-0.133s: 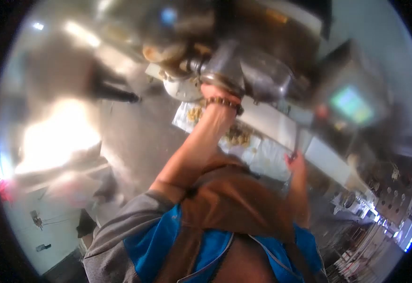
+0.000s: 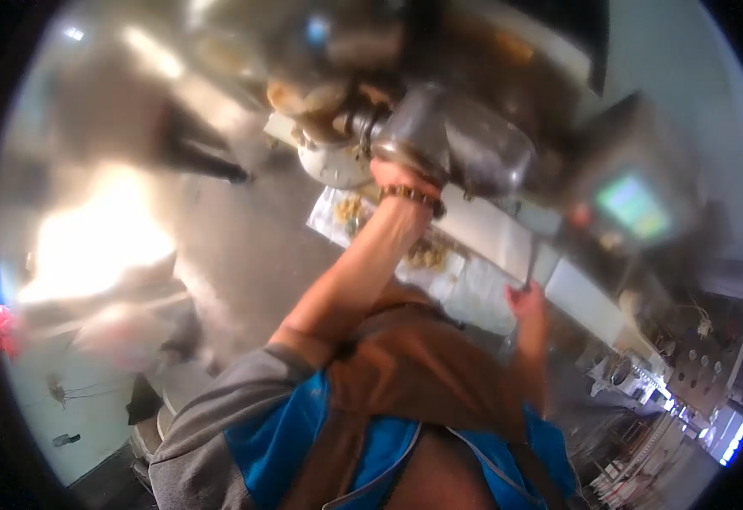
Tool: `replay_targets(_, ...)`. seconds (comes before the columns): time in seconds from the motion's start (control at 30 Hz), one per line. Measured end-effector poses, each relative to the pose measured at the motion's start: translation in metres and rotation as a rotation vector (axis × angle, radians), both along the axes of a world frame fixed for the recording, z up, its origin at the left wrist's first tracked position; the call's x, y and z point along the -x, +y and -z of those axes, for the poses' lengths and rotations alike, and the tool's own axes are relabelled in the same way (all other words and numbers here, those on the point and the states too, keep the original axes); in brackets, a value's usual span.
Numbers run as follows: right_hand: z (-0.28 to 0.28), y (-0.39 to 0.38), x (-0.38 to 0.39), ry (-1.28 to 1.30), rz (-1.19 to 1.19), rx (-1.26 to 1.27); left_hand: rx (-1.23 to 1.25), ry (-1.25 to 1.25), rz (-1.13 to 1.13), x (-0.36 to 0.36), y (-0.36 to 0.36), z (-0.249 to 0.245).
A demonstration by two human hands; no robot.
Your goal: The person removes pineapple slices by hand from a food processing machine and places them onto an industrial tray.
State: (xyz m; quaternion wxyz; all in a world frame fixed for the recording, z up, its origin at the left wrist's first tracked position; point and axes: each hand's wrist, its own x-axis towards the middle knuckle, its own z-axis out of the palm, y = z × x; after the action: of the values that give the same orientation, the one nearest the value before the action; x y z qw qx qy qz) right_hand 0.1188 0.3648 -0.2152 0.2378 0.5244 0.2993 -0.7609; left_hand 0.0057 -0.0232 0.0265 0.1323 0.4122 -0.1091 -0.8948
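My left hand (image 2: 397,177), with a beaded bracelet at the wrist, reaches up against the rim of a rounded metal machine part (image 2: 418,127). Its fingers are hidden behind that metal. To the right, my right hand (image 2: 526,299) is closed around a thin dark tool (image 2: 532,259), whose kind is too blurred to tell. Below the machine, several small pale yellowish pieces (image 2: 429,255) lie on a white sheet (image 2: 324,211). A white rounded container (image 2: 330,163) sits just left of my left hand.
A machine with a lit screen (image 2: 635,206) stands at the right. A long white surface (image 2: 482,223) runs beneath the metal part. Grey floor (image 2: 235,229) shows at the left, near a bright glare. Metal equipment (image 2: 635,374) fills the lower right.
The view has shifted a little. My right hand and its thin tool have moved slightly left and down. My left hand stays at the metal part.
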Motion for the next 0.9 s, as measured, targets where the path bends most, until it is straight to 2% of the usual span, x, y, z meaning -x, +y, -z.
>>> replay_targets(0.07, -0.043, -0.032, 0.015, 0.161, -0.024, 0.106, 0.009, -0.059, -0.022, 0.008, 0.000, 0.001)
replay_targets(0.17, -0.159, -0.124, 0.048, 0.580, -0.189, 0.209, 0.037, -0.003, -0.034, 0.009, -0.004, 0.019)
replay_targets(0.2, -0.200, -0.151, 0.060, 0.738, -0.240, 0.233, -0.062, 0.169, -0.039, 0.004, 0.002, -0.006)
replay_targets(0.27, -0.212, -0.174, 0.087, 0.831, -0.226, 0.400, -0.067, 0.234, -0.035, 0.004, 0.006, -0.009)
replay_targets(0.3, -0.224, -0.188, 0.097, 0.832, -0.231, 0.397, -0.056, 0.298, -0.039, 0.004, 0.004, -0.010)
replay_targets(0.37, -0.258, -0.215, 0.110, 0.755, -0.077, 0.185, -0.057, 0.251, -0.041, 0.002, 0.004, -0.009)
replay_targets(0.4, -0.268, -0.222, 0.112, 0.745, -0.050, 0.172, -0.090, 0.163, -0.059, 0.000, 0.005, -0.013)
replay_targets(0.43, -0.268, -0.226, 0.113, 0.749, -0.061, 0.172, -0.124, 0.076, -0.077, -0.001, 0.006, -0.016)
replay_targets(0.5, -0.263, -0.232, 0.113, 0.797, 0.062, 0.276, -0.086, 0.112, -0.056, -0.002, 0.004, -0.005)
replay_targets(0.57, -0.251, -0.238, 0.111, 0.814, 0.067, 0.318, -0.110, 0.020, -0.006, -0.004, 0.003, 0.001)
replay_targets(0.67, -0.235, -0.259, 0.107, 0.868, 0.262, 0.663, -0.125, 0.032, 0.000, -0.007, 0.003, -0.001)
replay_targets(0.7, -0.231, -0.262, 0.110, 0.871, 0.253, 0.664, -0.140, -0.004, -0.003, -0.007, 0.002, -0.005)
replay_targets(0.77, -0.224, -0.263, 0.118, 0.728, 0.383, 0.802, -0.093, -0.027, 0.001, -0.008, 0.002, -0.001)
replay_targets(0.83, -0.232, -0.266, 0.122, 0.723, 0.375, 0.715, -0.099, -0.072, 0.062, -0.011, 0.000, -0.011)
replay_targets(0.9, -0.240, -0.271, 0.119, 0.665, 0.397, 0.503, -0.054, -0.078, 0.073, -0.019, -0.007, 0.003)
